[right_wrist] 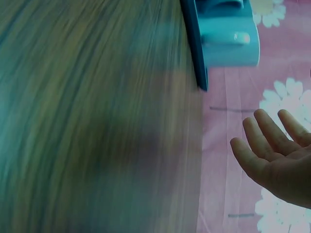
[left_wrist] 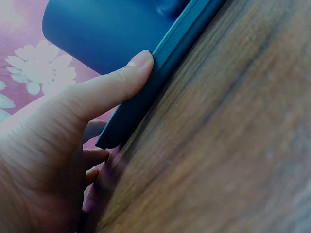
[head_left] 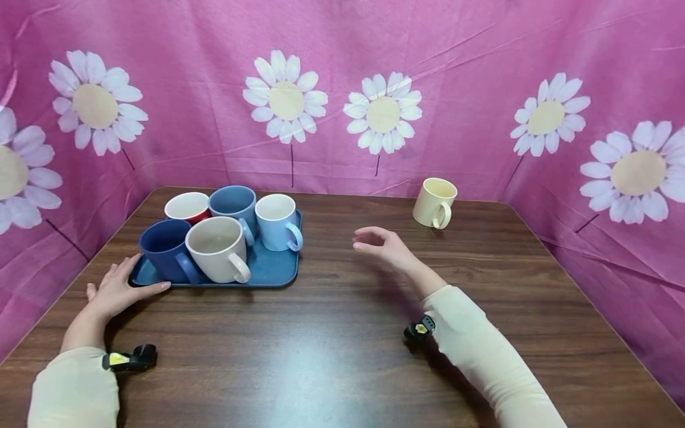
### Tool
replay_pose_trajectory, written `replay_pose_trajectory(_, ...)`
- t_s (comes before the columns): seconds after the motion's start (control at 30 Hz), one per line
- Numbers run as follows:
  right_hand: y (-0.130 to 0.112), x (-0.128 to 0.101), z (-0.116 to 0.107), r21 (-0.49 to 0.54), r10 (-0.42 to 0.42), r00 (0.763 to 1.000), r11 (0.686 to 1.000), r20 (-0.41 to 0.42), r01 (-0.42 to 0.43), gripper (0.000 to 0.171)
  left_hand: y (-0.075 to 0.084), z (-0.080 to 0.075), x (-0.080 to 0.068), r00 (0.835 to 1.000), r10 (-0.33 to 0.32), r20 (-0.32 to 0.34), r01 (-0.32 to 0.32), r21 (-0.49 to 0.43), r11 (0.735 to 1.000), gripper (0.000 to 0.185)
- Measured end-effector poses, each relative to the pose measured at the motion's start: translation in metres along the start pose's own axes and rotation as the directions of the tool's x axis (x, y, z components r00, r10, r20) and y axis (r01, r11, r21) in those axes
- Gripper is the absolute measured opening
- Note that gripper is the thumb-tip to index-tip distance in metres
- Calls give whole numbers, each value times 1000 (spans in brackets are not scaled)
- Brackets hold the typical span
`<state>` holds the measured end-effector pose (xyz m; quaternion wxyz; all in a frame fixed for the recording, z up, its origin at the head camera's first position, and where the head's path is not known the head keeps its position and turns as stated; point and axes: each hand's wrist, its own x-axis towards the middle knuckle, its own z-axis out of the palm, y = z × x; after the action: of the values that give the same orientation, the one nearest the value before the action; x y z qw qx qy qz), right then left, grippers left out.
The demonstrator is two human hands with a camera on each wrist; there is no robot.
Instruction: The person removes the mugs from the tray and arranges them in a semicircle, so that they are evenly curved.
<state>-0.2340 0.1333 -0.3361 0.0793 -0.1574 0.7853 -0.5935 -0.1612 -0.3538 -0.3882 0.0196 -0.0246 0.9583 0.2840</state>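
A blue tray (head_left: 270, 270) at the table's left carries several mugs: a dark blue one (head_left: 163, 249), a beige one (head_left: 216, 249), a red one (head_left: 187, 206), a grey-blue one (head_left: 233, 203) and a light blue one (head_left: 276, 223). My left hand (head_left: 115, 291) rests flat on the table, thumb (left_wrist: 116, 85) pressing the tray's near-left rim (left_wrist: 160, 73). My right hand (head_left: 382, 245) hovers open above the table's middle, fingers (right_wrist: 265, 141) relaxed, holding nothing. A cream mug (head_left: 434, 203) stands alone at the far right.
The dark wooden table (head_left: 342, 345) is walled on three sides by pink cloth printed with white daisies (head_left: 382, 116). A small black wrist camera shows on each cream sleeve (head_left: 476, 351).
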Motion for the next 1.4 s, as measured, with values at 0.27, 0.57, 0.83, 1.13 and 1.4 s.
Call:
replay_pose_trajectory(0.27,-6,10,27,72,-27,998,997,61,23,36,-1,1,0,1000,0,6,0,-7,1000,95)
replay_pose_trajectory(0.57,-20,18,56,4,-35,990,999,137,35,36,0,1,0,1000,0,3,0,-10,1000,95)
replay_pose_trajectory(0.83,-27,24,91,79,-65,976,996,207,49,38,0,0,0,1000,-4,-1,4,-2,1000,95)
replay_pose_trajectory(1.13,-34,29,127,115,-21,961,993,277,-11,37,0,0,1,1000,-8,-2,8,-8,1000,96)
replay_pose_trajectory(1.4,-39,34,149,86,-47,952,996,302,22,36,-1,0,2,1000,-6,-4,6,-3,1000,95)
